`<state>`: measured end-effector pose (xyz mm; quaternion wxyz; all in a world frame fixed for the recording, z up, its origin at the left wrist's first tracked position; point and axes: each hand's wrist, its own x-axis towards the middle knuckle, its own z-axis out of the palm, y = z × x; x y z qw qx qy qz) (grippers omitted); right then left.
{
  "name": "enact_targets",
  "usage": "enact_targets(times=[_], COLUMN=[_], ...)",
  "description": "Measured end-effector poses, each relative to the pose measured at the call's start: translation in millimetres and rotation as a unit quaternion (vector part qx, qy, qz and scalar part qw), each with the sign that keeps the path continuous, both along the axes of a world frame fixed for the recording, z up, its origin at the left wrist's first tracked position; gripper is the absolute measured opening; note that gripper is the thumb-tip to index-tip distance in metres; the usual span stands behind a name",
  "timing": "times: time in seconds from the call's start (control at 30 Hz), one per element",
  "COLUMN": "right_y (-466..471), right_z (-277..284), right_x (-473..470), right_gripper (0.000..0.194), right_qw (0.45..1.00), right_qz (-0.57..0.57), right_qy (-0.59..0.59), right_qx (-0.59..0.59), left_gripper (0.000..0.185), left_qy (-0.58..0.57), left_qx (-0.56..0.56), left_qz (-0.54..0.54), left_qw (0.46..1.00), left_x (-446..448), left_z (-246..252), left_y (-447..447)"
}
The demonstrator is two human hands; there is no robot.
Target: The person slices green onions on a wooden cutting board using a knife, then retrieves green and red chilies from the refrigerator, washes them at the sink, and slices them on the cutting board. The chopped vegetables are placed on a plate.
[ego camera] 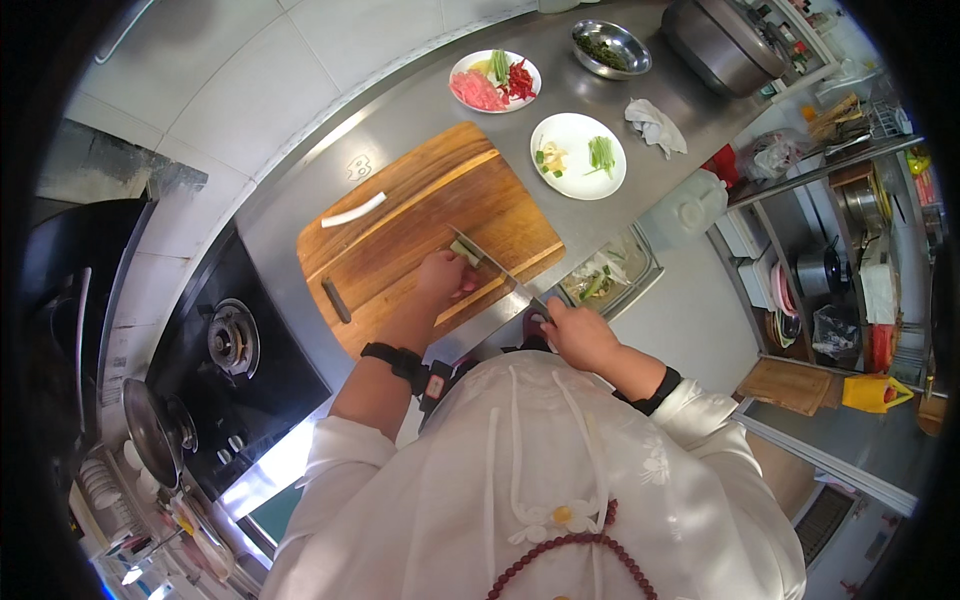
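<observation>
A wooden cutting board (405, 255) lies on the steel counter in front of me. My left hand (448, 274) presses a short pale-green vegetable piece (466, 252) against the board, fingers curled. In my right hand (581, 334) is the handle of a kitchen knife (495, 279); its blade reaches across the board's near side, right beside the green piece. Toward the board's far left lies a white stalk (353, 210), apart from both hands. My left fingers partly hide the green piece.
Beyond the board stand a white plate (577, 161) with cut greens and slices, a plate of pink and red cuttings (480, 88), and a steel bowl (626, 46). A scrap container (630, 289) sits right, a gas stove (206, 375) left. A crumpled cloth (655, 129) lies nearby.
</observation>
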<state>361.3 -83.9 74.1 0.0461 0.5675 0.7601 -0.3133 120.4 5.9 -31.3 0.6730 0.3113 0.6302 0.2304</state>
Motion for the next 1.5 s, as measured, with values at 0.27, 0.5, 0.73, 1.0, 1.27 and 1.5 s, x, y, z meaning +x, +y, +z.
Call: enact_targets(times=[0.27,0.5,0.73,1.0,1.27,1.5], right_y=[0.1,-2.7,-6.4,3.9,14.7,19.3], right_z=[2.8,9.0,24.2,10.4,7.4,-0.6], right_x=[6.2,-0.2,-2.1,-7.8,-16.7,-20.8], right_gripper=[0.026,0.021,0.022,0.02,0.02,0.022], right_qw=[0.999,0.999,0.999,1.0,0.999,1.0], right_qz=[-0.028,-0.005,-0.018,-0.009,-0.014,-0.007], right_qy=[0.021,-0.021,-0.007,-0.003,0.015,-0.008], right_qx=[0.032,0.03,0.037,0.014,0.04,0.015], left_gripper=[0.029,0.033,0.034,0.034,0.033,0.036], left_qy=[0.217,0.088,0.135,0.133,0.112,0.151], left_qx=[0.123,0.031,0.034,0.055,0.042,0.048], left_qz=[-0.177,-0.082,-0.117,-0.096,-0.07,-0.096], left_qw=[0.952,0.992,0.983,0.985,0.99,0.983], left_x=[5.0,5.6,6.9,7.8,8.9,8.6], left_z=[9.7,2.7,12.7,13.0,11.9,16.0], left_y=[7.7,14.2,18.1,15.3,16.5,14.3])
